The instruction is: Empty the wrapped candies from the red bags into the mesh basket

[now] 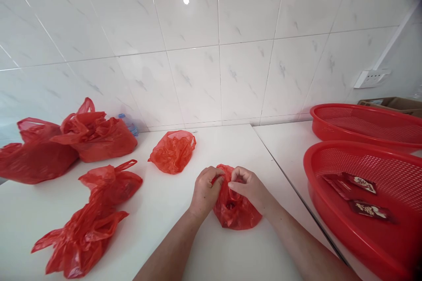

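In front of me a small red plastic bag [239, 217] rests on the white table. Dark contents show faintly through its thin film, too unclear to name. My left hand [207, 188] pinches the bag's upper left edge with thumb and fingers. On the opposite side my right hand [250, 188] pinches the top of the same bag, thumb against forefinger. Between the hands the bag's top is gathered, and a small gap shows lower down. Just beyond my left hand lies a crumpled red plastic bag [173, 153].
Filled red bags [105, 138] stand at the back left near a plastic bottle [129, 124]. Knotted red bags [84, 232] lie at the front left. At right, a red basket [313, 158] holds several dark red packets [369, 208]; another red basket [318, 125] stands behind it.
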The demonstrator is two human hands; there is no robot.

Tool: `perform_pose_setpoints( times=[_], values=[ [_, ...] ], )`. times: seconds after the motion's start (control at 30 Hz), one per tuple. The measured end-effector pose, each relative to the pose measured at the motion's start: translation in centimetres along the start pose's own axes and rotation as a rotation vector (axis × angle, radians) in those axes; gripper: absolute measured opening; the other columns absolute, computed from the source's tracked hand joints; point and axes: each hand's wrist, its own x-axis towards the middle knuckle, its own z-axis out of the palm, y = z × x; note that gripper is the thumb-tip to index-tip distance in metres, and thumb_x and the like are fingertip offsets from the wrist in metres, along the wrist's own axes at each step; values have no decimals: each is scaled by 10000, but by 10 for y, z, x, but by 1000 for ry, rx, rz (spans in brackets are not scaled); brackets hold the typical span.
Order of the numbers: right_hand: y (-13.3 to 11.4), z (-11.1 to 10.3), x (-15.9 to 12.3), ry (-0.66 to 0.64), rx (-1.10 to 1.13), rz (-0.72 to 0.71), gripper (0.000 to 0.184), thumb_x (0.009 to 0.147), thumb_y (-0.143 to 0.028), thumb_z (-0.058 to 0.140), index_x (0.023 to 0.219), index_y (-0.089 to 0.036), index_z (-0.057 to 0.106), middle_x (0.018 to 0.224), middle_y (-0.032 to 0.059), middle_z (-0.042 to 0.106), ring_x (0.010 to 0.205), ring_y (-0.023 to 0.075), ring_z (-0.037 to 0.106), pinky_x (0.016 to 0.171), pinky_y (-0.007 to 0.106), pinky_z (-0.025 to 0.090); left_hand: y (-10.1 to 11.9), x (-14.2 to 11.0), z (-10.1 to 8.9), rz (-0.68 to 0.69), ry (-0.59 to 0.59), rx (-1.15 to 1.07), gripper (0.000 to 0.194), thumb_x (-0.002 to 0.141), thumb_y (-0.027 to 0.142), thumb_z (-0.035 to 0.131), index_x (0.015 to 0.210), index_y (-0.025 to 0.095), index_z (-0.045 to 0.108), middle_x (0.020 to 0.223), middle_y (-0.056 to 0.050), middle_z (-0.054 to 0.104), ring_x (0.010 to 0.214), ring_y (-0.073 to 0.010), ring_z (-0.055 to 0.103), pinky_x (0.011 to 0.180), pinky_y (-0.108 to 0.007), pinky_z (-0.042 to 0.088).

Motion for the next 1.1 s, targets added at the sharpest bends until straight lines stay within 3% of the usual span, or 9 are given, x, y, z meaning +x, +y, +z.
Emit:
perform_pose_setpoints(
  times=[0.07,0.23,0.4,0.53,0.63,0.77,0.87,0.97,1.1],
  values=[
    [3,3,0,96,-135,-21,101,718,-208,563,755,-234,474,643,-58,469,563,106,400,534,232,330,0,0,0,31,-17,48,201,772,107,511,794,241,659,776,-11,636,787,-176,560,740,-300,422],
    [6,6,2,306,-407,33,288,673,-164,484,936,-279,481,646,-66,509,562,127,473,503,229,351,-1,-1,1,109,-43,154,219,777,72,477,811,229,625,766,6,620,762,-149,548,704,-274,436],
    [7,-2,5,413,-465,44,256,669,-196,505,914,-269,491,645,-59,537,552,132,498,486,233,371,-1,-2,4,154,-52,192,183,790,77,495,809,221,607,769,8,626,758,-137,551,698,-260,449],
    [7,-5,5,361,-363,81,167,704,-255,512,870,-262,530,660,-43,589,549,142,527,487,244,392,-2,-2,4,145,-76,194,176,789,82,504,809,222,609,772,8,630,761,-136,559,702,-260,455],
    [5,-4,4,280,-210,27,162,724,-242,492,864,-251,573,758,-21,636,654,150,576,580,258,442,-4,-2,3,123,-100,190,182,785,83,502,820,225,610,793,8,634,776,-137,565,713,-263,457],
    [0,-6,5,149,118,11,221,727,-227,530,932,-225,613,906,15,655,798,172,604,713,297,478,-10,0,1,117,-85,207,186,763,71,496,815,221,592,810,5,631,793,-144,565,728,-276,455],
    [1,-11,8,163,370,65,223,722,-296,617,923,-198,620,871,31,652,771,175,608,735,319,486,-12,2,0,156,-46,254,199,748,49,474,795,215,573,802,2,607,791,-146,545,727,-281,448],
    [6,-21,13,298,348,70,225,692,-326,662,865,-188,618,772,23,638,714,169,595,704,315,483,-14,5,-6,223,5,309,231,746,22,439,788,210,565,818,-9,581,802,-150,524,731,-289,441],
    [14,-43,21,585,-64,8,211,710,-310,576,881,-195,622,790,29,647,699,171,582,662,305,459,-22,14,-23,280,153,405,210,774,38,451,804,206,573,833,-23,570,816,-164,520,739,-310,435]
  ],
)
